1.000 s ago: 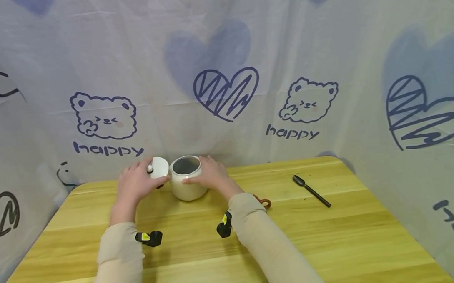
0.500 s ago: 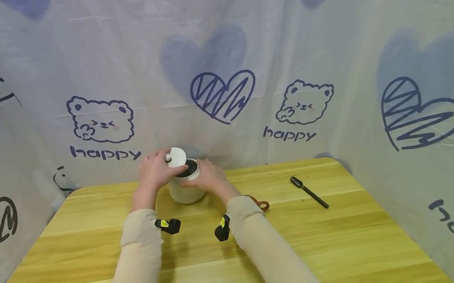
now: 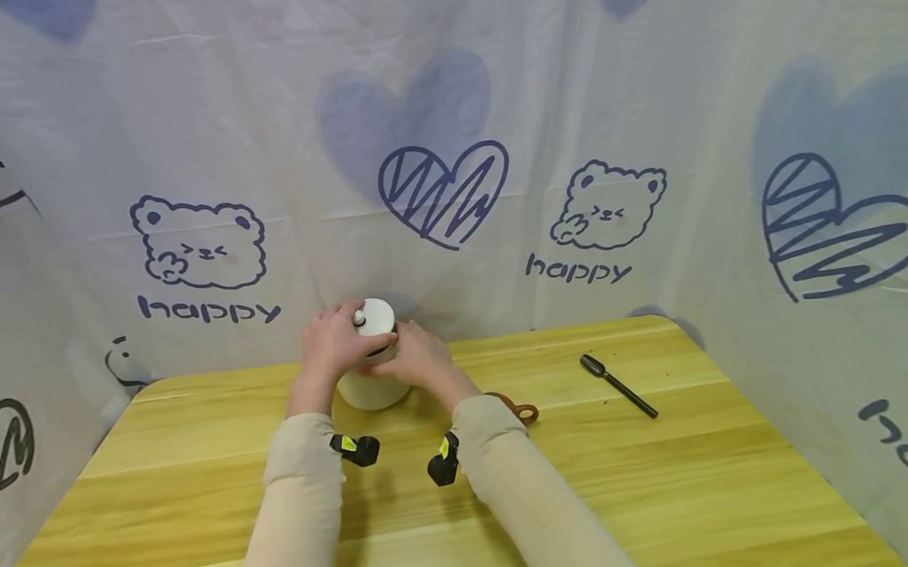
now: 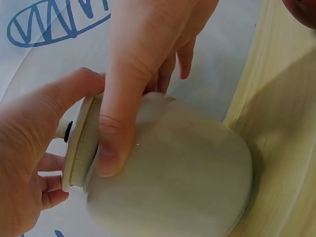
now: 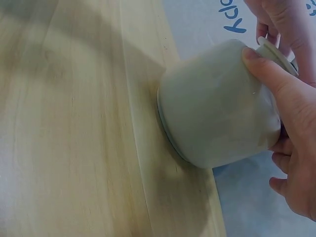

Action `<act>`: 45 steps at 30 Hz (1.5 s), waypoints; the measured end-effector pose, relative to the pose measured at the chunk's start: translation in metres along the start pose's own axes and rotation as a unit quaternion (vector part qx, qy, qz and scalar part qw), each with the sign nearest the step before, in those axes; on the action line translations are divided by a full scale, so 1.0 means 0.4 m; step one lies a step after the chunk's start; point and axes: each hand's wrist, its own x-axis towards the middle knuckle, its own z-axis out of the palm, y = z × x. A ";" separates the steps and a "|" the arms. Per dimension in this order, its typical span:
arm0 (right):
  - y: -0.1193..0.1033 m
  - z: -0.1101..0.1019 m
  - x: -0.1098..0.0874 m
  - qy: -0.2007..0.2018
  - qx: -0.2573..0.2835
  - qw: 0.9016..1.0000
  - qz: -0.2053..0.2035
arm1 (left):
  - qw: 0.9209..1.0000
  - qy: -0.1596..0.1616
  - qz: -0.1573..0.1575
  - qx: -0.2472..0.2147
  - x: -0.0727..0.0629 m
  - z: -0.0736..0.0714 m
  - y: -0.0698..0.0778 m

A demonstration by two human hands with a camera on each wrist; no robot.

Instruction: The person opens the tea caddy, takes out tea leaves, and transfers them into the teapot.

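Observation:
A white jar (image 4: pixel 177 163) stands on the wooden table near its back edge. My right hand (image 3: pixel 419 356) grips it round the upper side, thumb on the front just under the rim. My left hand (image 3: pixel 332 342) holds a round white lid (image 3: pixel 378 317) by its edge, with thumb and fingers on opposite sides. The lid has a small knob (image 3: pixel 359 318) with a dark ring at its base. In the left wrist view the lid lies at the jar's mouth, slightly tilted, with a dark gap showing at one side. The jar's inside is hidden.
A black spoon-like utensil (image 3: pixel 619 386) lies on the table (image 3: pixel 656 477) to the right. Beside the right sleeve shows a reddish-brown looped handle (image 3: pixel 528 413), the rest hidden by the forearm. A printed white curtain (image 3: pixel 447 92) hangs right behind the table.
My left hand has carried the lid rightward from beside the jar to over its mouth. The right hand has stayed on the jar. The head view has shifted slightly.

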 end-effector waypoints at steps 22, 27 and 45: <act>0.003 0.012 -0.003 0.000 0.054 0.999 0.005 | 0.999 -0.043 0.005 -0.001 -0.003 -0.005 -0.007; 0.006 0.009 -0.002 0.004 0.049 0.999 0.001 | 0.998 -0.065 0.001 0.005 0.001 -0.014 0.000; 0.013 0.002 -0.007 0.003 0.031 0.999 -0.038 | 0.997 -0.079 -0.002 -0.007 -0.055 -0.049 -0.046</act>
